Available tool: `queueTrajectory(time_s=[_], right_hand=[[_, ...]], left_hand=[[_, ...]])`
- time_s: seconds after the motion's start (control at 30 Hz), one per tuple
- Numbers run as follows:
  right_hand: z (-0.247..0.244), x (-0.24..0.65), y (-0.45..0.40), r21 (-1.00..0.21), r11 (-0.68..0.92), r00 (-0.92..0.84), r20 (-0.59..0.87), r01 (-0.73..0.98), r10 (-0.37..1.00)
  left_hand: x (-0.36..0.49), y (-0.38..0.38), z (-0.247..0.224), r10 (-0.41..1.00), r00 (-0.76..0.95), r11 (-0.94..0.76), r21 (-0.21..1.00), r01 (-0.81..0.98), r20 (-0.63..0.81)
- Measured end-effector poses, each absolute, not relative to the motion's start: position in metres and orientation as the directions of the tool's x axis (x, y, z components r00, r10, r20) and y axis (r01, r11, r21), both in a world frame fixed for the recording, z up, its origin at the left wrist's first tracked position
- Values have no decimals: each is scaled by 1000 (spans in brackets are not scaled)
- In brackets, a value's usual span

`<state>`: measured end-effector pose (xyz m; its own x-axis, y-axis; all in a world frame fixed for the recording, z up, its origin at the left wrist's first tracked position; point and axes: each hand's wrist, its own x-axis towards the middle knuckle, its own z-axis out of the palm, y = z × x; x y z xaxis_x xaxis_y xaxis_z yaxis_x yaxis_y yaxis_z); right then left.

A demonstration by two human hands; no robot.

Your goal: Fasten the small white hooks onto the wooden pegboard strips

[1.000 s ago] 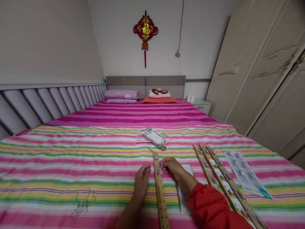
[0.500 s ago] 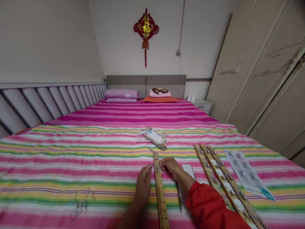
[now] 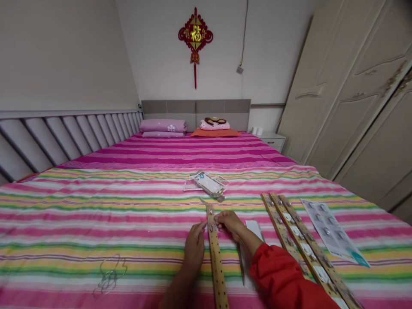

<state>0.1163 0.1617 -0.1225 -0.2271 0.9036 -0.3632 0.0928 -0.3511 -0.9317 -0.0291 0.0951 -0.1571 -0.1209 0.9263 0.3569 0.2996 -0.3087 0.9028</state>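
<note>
A long, narrow wooden strip (image 3: 216, 262) with rows of dark holes lies lengthwise in front of me. Near its far end sit small shiny metal pieces (image 3: 211, 228), possibly rings in clear plastic. My left hand (image 3: 194, 243) is at the strip's left edge, thumb and fingertips drawn together by the metal pieces; what they grip is too small to tell. From the right, my right hand (image 3: 230, 224), below a red sleeve, pinches at the strip's right edge. Whatever is between its fingertips is hidden.
Three similar strips (image 3: 283, 227) carrying small packed pieces lie to the right, beside a printed sheet (image 3: 334, 231). White packaging (image 3: 255, 229) is under my right forearm. Clear packets (image 3: 209, 183) lie beyond the strip. Thin tangled wire (image 3: 110, 274) rests on the striped bedsheet (image 3: 64, 223).
The view has shifted very slightly. Both hands stay at the far end of the strip, with only a tiny movement of the fingertips.
</note>
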Motion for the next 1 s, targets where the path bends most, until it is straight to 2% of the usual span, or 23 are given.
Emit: queueTrajectory(time_s=[1.0], right_hand=[[-130, 111, 161, -940, -333, -158, -342, 79, 926]], left_hand=[[-29, 95, -159, 921, -106, -322, 884, 339, 376]])
